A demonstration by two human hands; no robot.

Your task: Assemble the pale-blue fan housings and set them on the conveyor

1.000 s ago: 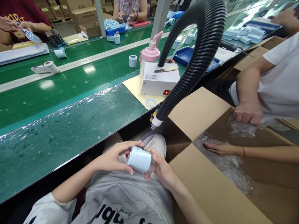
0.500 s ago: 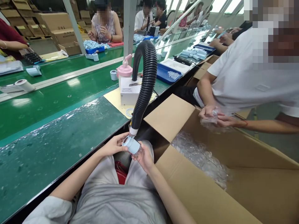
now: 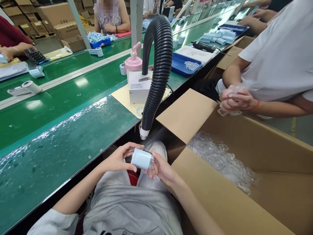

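Observation:
A light blue cylindrical part (image 3: 141, 158) lies nearly sideways in front of me, with a clear plastic cover around its right end. My right hand (image 3: 162, 168) grips that covered end, fingers curled beneath it. At the other end, my left hand (image 3: 122, 158) curves its thumb and fingers around the rim; some fingertips are hidden behind the part. Just above hangs the white-collared nozzle (image 3: 144, 133) of a black corrugated hose (image 3: 160, 71), apart from the part.
To my right stands an open cardboard box (image 3: 274, 192) holding clear plastic pieces (image 3: 220, 160). A co-worker's hands (image 3: 237, 99) hold clear plastic over its far side. The green bench (image 3: 61, 156) carries a white box-shaped device (image 3: 139, 88), a pink-lidded cup (image 3: 133, 63) and a blue tray (image 3: 177, 65).
Both hands have brought the blue part away from the nozzle and turned it so its open end no longer faces me. The view has shifted, and the co-worker's hands have come closer together.

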